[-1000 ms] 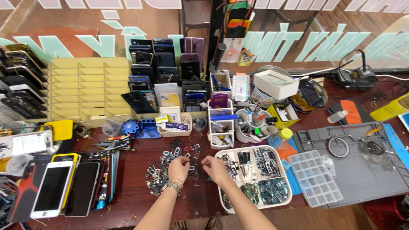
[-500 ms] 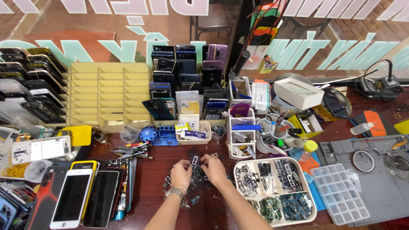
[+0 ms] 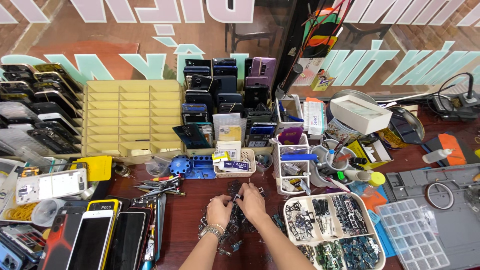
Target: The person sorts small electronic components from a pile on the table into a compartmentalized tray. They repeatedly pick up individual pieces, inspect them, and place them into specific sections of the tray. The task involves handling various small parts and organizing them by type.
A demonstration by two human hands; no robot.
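My left hand (image 3: 219, 210), with a beaded bracelet at the wrist, and my right hand (image 3: 251, 202) meet over a heap of small dark metal phone parts (image 3: 231, 220) on the dark red table. The fingertips of both hands pinch one small part (image 3: 235, 198) between them above the heap. To the right lies a white divided tray (image 3: 334, 232) with several sorted groups of similar small parts.
A yellow slotted organiser (image 3: 132, 117) and racks of phones (image 3: 225, 95) stand behind. Phones (image 3: 95, 240) lie at the left. Tweezers and tools (image 3: 160, 185), a small white basket (image 3: 235, 165), a clear compartment box (image 3: 412, 232) and a grey work mat (image 3: 450, 200) surround the hands.
The view has shifted so the hands sit lower and more central. My hands have moved from the tray's left edge onto the loose heap and closed together on a small part.
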